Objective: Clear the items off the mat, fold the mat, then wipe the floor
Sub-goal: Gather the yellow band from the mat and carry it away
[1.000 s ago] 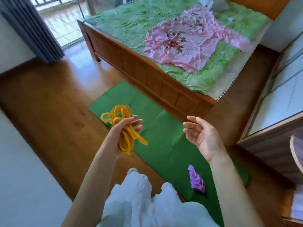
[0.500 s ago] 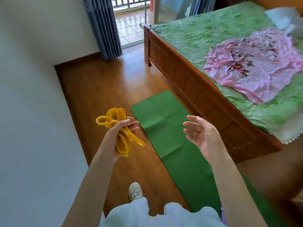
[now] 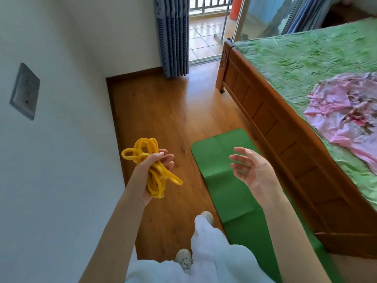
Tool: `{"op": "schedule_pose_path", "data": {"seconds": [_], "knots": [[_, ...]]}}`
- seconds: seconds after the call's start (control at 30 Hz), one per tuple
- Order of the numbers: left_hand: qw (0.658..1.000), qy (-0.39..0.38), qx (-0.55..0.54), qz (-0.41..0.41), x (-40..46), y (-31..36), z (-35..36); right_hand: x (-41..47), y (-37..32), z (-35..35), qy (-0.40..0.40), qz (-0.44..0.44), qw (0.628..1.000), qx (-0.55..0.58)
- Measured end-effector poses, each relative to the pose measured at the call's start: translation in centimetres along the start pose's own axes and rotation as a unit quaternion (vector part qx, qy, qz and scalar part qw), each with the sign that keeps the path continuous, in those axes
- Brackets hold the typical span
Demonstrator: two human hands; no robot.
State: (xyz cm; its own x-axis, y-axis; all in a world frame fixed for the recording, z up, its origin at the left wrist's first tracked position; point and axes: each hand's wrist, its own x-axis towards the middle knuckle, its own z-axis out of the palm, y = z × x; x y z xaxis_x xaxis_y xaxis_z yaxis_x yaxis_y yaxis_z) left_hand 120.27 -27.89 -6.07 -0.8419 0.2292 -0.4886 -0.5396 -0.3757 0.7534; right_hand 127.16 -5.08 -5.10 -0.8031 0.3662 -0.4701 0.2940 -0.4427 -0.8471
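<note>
I can make out no brand, label or writing anywhere here. My left hand (image 3: 152, 170) is raised in front of me with its fingers curled round a tangled bundle of yellow band (image 3: 152, 169); loops stick out above my fist and hang below my palm. My right hand (image 3: 252, 172) is held up beside it, palm turned inward, fingers spread and loosely bent, holding and touching nothing.

The green mat (image 3: 226, 186) lies flat on the wooden floor (image 3: 163, 119), with fold creases across it, its long side running close along the wooden bed frame (image 3: 263, 127). My shoes (image 3: 184, 260) stand on the bare floor just left of the mat. On the bed above the mat lies a green cover (image 3: 306, 64) with a crumpled pink cloth (image 3: 346, 117) on it. Beyond the mat's far end hangs a blue-grey curtain (image 3: 173, 35) beside an open doorway onto a tiled balcony (image 3: 202, 33). A white wall (image 3: 61, 119) left of the mat carries a grey socket plate (image 3: 24, 91).
</note>
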Motion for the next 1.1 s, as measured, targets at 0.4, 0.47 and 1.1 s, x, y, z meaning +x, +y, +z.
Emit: {"op": "schedule_pose_path", "data": {"seconds": [0.4, 0.47, 1.1], "knots": [[0.999, 0.009, -0.052, -0.005, 16.2, 8.9, 2.5, 19.1, -7.0, 7.9, -0.057, 0.010, 0.998, -0.028], [0.998, 0.004, -0.057, -0.005, 19.3, 10.8, 4.0, 22.4, -9.5, 8.9, -0.062, 0.005, 0.997, -0.034], [0.999, 0.028, -0.029, 0.009, 44.9, 24.4, 6.4, 47.1, -18.4, 20.0, -0.049, 0.033, 0.998, 0.011]]}}
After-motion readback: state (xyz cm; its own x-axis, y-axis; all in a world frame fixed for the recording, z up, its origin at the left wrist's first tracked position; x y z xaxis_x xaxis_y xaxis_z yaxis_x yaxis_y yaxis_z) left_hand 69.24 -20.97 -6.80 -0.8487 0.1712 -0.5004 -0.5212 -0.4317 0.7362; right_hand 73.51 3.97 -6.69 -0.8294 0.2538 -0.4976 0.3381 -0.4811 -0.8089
